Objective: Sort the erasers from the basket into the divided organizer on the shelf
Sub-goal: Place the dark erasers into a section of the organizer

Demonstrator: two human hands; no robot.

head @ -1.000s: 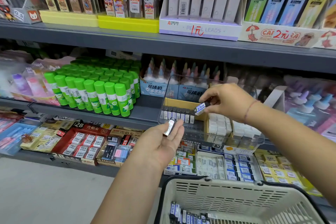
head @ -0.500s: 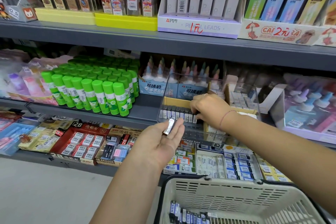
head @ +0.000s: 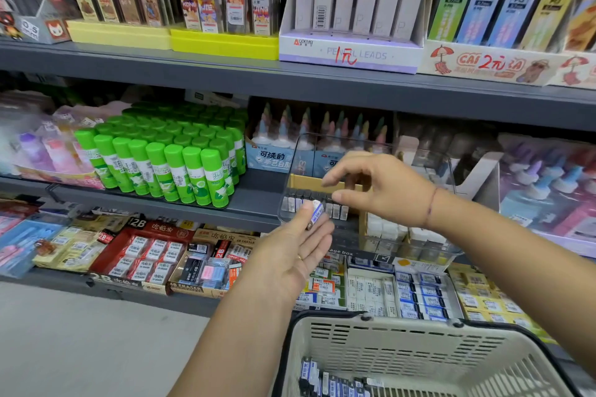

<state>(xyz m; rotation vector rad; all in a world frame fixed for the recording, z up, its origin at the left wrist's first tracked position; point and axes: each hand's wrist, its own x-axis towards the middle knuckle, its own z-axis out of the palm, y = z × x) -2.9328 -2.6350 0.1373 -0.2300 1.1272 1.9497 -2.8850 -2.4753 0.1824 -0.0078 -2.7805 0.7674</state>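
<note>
Head view, the only one we have.

- Left hand: palm up, fingers nearly straight. One blue-and-white eraser lies across the fingertips with the thumb beside it. We can't tell if the thumb is pressing on it.
- Right hand: holds nothing, fingers loosely bent, thumb and forefinger apart. It hovers just above and right of that eraser, over the organizer.
- The organizer is a clear box on the middle shelf. Its left compartment has a standing row of erasers; white ones fill the compartment to the right.
- Basket: low in frame, more erasers on its floor.

We judge a hand-to-hand transfer comes next, then a drop into the row.

Risks:
- The eraser is barely secured. A bump from the right fingers could flick it off to the floor or into the boxes on the lower shelf.
- Pushing it into the packed row could topple its neighbours.
- The organizer looks set forward on the shelf, so a hard downward press might tip it.
- Similar sleeves make a wrong compartment easy.
</note>
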